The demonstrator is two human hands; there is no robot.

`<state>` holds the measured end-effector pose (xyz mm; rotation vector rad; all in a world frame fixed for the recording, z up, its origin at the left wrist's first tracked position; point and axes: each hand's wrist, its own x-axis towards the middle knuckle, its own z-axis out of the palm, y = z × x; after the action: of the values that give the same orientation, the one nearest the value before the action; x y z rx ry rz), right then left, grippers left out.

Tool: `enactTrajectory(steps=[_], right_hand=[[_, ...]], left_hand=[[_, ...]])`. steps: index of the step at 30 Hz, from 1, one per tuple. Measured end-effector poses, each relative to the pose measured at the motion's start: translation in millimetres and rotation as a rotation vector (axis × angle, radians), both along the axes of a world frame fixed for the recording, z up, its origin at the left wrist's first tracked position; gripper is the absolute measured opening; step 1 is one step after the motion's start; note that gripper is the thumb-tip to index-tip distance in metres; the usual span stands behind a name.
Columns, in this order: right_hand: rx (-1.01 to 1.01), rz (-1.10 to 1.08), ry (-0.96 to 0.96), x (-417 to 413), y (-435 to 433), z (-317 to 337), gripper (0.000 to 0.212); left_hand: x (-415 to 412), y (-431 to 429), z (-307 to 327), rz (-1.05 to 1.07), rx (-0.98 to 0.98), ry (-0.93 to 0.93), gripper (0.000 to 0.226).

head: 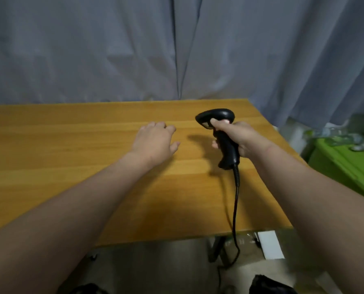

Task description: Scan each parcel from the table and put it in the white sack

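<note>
A person's right hand (238, 139) grips a black barcode scanner (218, 117) above the wooden counter (71, 155), the left hand (155, 141) loose-fingered and holding nothing beside it; no parcel or white sack shows, and the cable (236, 198) trailing over the edge could snag mid-scan

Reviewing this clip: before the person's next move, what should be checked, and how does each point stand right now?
1. Scanner in hand: ok. The right hand grips the black scanner by its handle.
2. Free hand for picking: ok. The left hand is open over the table and holds nothing.
3. A parcel to scan: not ok. None shows on the table.
4. White sack located: cannot tell. No sack is recognisable in view.
5. Cable free: ok. It hangs off the table's near edge with nothing lying on it.
</note>
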<state>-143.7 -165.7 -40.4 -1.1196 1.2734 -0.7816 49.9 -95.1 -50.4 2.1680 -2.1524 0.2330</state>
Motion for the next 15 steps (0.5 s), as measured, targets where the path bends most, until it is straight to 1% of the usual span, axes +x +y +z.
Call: enactTrajectory(steps=[2,5,9,11,13,15], right_hand=[[-0.058,-0.019,0.040,3,-26,-6,0.042],[-0.136,-0.047,0.289,9,-49,-32,0.040],[-0.077,0.047,0.430,10,-53,-63,0.051],[-0.132,0.067,0.630,8,-51,-70,0.062],[-0.180,0.038,0.850,6,-46,-71,0.069],[-0.180,0.020,0.941,4,-40,-69,0.069]], left_hand=[[-1,-22,0,-0.002,-0.005,0.003,0.047],[-2,-42,-5,0.011,0.019,0.014,0.047],[0,-51,-18,0.016,0.071,0.024,0.047],[1,-51,-21,0.027,0.090,0.027,0.048],[1,-49,-22,0.033,0.102,0.025,0.048],[0,-46,-21,0.026,0.094,0.026,0.049]])
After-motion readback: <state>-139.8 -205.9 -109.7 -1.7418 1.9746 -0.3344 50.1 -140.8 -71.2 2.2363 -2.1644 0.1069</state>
